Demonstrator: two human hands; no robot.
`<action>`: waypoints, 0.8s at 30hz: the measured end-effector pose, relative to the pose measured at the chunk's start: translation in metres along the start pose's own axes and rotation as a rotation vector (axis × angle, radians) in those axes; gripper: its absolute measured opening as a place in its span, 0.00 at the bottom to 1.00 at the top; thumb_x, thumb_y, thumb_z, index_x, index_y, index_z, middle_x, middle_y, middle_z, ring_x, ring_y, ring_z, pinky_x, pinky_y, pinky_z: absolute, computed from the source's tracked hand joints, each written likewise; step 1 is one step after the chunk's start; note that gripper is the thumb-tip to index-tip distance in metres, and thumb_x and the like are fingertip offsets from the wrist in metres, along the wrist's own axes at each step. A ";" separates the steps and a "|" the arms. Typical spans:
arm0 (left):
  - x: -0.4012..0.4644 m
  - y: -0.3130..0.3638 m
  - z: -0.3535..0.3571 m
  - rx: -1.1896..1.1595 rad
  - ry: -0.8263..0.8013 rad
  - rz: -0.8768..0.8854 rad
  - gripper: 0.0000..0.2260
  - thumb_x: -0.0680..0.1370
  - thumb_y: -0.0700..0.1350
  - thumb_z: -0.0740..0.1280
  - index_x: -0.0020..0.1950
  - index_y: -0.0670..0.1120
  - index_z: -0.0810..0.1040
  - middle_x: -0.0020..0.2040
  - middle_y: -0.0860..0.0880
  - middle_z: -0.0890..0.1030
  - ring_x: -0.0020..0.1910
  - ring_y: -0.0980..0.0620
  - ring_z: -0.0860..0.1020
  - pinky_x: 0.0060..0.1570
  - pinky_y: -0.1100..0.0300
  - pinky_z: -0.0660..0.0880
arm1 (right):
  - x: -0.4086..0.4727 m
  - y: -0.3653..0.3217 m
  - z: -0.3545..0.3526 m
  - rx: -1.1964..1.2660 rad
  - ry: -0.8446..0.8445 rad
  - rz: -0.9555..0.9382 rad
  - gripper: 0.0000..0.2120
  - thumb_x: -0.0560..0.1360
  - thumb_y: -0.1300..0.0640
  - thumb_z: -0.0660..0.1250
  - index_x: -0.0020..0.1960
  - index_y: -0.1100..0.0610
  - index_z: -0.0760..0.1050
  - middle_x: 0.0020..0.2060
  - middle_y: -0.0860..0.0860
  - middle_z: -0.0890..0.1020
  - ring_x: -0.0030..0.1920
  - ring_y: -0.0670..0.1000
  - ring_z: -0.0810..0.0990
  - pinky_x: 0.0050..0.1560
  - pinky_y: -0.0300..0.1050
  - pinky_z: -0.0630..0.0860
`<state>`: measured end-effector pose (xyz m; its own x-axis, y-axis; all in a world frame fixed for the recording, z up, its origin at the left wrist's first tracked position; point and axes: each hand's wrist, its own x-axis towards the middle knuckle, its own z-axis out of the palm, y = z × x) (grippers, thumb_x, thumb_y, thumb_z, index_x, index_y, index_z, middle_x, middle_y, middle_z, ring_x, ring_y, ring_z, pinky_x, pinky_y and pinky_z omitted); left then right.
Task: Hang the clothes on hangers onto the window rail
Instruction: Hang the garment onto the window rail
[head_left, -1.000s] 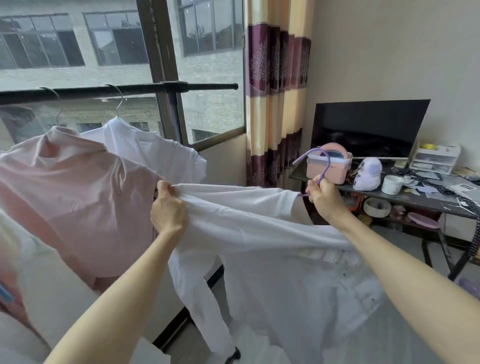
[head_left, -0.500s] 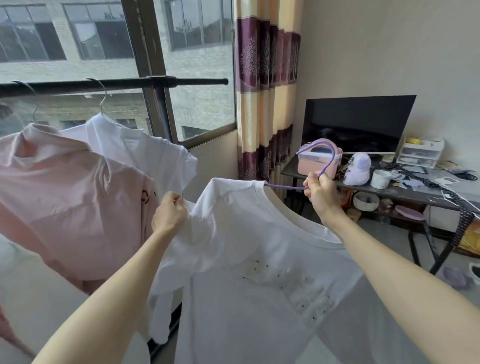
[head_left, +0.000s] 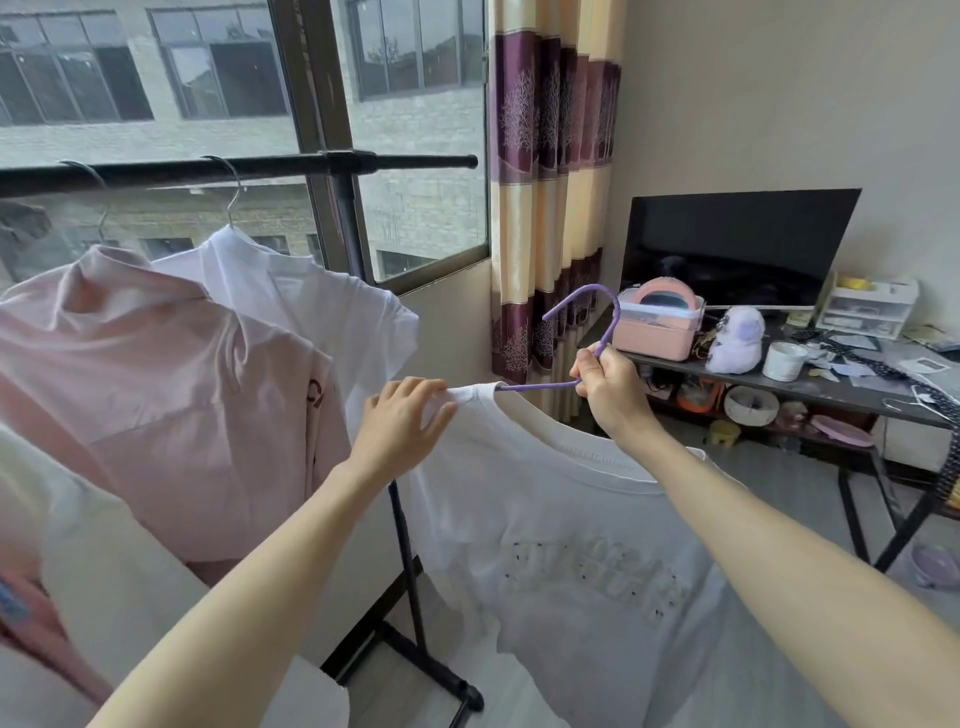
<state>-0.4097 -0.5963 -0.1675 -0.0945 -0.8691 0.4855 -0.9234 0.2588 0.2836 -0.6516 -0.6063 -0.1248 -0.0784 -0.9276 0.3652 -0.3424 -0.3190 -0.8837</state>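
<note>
Purple plastic is what we are gripping with our right hand (head_left: 608, 382): the purple hanger (head_left: 587, 332), fingers curled round the base of its hook, which is curving up and to the left. A white T-shirt (head_left: 571, 545) is hanging from it, draping down in the near middle of the scene below our forearm, with pale raised lettering on its chest. Our left hand (head_left: 400, 421) is resting on the shirt's left shoulder, fingers mostly straight and spread over the cloth where the hanger's arm is entering the neckline; we are not pinching anything with it that we can make out.

Farther away and higher, the black rail (head_left: 291, 167) is running across the window. Two garments are hanging from it on wire hangers: a white shirt (head_left: 322, 306) and, left of it and nearer us, a pink shirt (head_left: 156, 384). The hanger in our hand is sitting below the rail's right end, well apart from it.

At the far right a dark bench (head_left: 841, 395) is carrying a black screen (head_left: 737, 244) and a pink box (head_left: 657, 325).
</note>
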 end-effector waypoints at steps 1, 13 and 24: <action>0.000 0.003 0.001 0.054 0.016 0.052 0.24 0.75 0.62 0.51 0.61 0.50 0.75 0.57 0.51 0.78 0.58 0.46 0.73 0.56 0.51 0.65 | 0.000 -0.002 0.002 0.006 -0.008 -0.008 0.16 0.80 0.57 0.54 0.34 0.53 0.66 0.30 0.48 0.71 0.32 0.47 0.69 0.43 0.47 0.68; -0.004 0.025 0.018 0.131 0.488 0.008 0.14 0.76 0.52 0.59 0.55 0.50 0.79 0.54 0.48 0.80 0.53 0.44 0.77 0.59 0.46 0.66 | -0.004 -0.012 -0.007 -0.042 0.009 -0.036 0.16 0.80 0.56 0.54 0.34 0.51 0.67 0.30 0.46 0.71 0.33 0.48 0.70 0.45 0.53 0.70; -0.027 0.015 0.012 -0.123 0.169 -0.418 0.11 0.80 0.45 0.56 0.39 0.43 0.66 0.42 0.40 0.78 0.41 0.38 0.74 0.36 0.52 0.64 | -0.001 -0.009 -0.024 -0.130 0.220 -0.039 0.15 0.81 0.54 0.53 0.36 0.52 0.67 0.30 0.45 0.72 0.37 0.52 0.72 0.45 0.49 0.70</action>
<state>-0.4252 -0.5743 -0.1860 0.3475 -0.8313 0.4338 -0.8174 -0.0419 0.5745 -0.6705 -0.5977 -0.1104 -0.2596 -0.8463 0.4652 -0.4655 -0.3124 -0.8281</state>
